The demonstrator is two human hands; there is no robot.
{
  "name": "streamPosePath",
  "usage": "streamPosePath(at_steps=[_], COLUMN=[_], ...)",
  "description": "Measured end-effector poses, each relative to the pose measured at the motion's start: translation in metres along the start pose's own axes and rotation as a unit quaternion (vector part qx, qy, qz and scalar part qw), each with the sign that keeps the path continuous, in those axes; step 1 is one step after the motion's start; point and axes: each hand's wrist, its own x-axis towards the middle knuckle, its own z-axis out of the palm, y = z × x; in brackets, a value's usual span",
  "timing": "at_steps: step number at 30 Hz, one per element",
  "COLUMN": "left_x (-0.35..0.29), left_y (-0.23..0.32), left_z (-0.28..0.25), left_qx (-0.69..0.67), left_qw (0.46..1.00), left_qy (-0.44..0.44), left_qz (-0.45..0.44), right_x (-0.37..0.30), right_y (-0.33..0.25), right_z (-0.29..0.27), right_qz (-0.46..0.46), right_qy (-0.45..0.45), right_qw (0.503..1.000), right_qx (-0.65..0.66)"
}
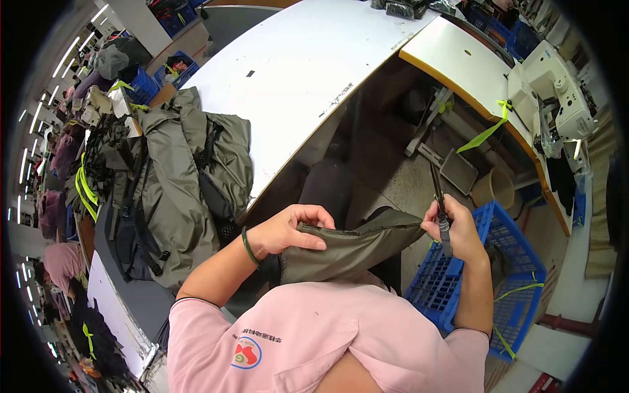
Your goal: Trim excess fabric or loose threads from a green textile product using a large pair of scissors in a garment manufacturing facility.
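A piece of olive-green fabric [347, 252] is stretched between my hands in front of my chest, its dark-edged seam along the top. My left hand [291, 229] grips the left end of that edge, thumb on top. With thumb and finger, my right hand [458, 229] pinches the right end. The same right hand holds scissors [443, 219], their narrow dark blades pointing up and away, the grey handle in the palm. The lower part of the fabric hangs toward my lap, where part of it is hidden.
Olive garments with black straps [180, 183] are heaped at the left on a white table [282, 72]. A blue plastic crate [517, 275] stands low at my right, near a beige bin [493, 188]. A sewing machine [557, 92] sits on a bench at the far right.
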Motion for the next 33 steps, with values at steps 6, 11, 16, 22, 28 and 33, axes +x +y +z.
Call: streamPosePath(at_steps=[6, 11, 16, 22, 28, 33], left_x=[-0.011, -0.011, -0.01, -0.011, 0.004, 0.006], left_y=[-0.007, -0.009, -0.012, -0.008, -0.014, -0.019], left_z=[0.012, 0.015, 0.013, 0.011, 0.008, 0.004], left_qx=[0.485, 0.53, 0.536, 0.463, -0.068, -0.123], left_qw=[0.772, 0.698, 0.687, 0.796, 0.992, 0.985], left_qy=[0.078, 0.064, 0.07, 0.082, 0.092, 0.082], left_qz=[0.403, 0.477, 0.485, 0.382, -0.061, -0.086], right_x=[-0.005, -0.006, -0.004, -0.003, 0.008, 0.022], right_y=[0.017, 0.022, 0.019, 0.018, 0.022, -0.003], right_z=[0.001, 0.001, 0.001, 0.002, 0.018, 0.015], right_qz=[0.026, 0.013, 0.019, 0.019, -0.054, -0.147], right_qy=[-0.033, -0.045, -0.048, -0.04, 0.025, -0.07], right_qw=[0.999, 0.998, 0.998, 0.999, 0.99, 0.955], right_qx=[0.027, 0.031, 0.027, 0.007, -0.129, -0.247])
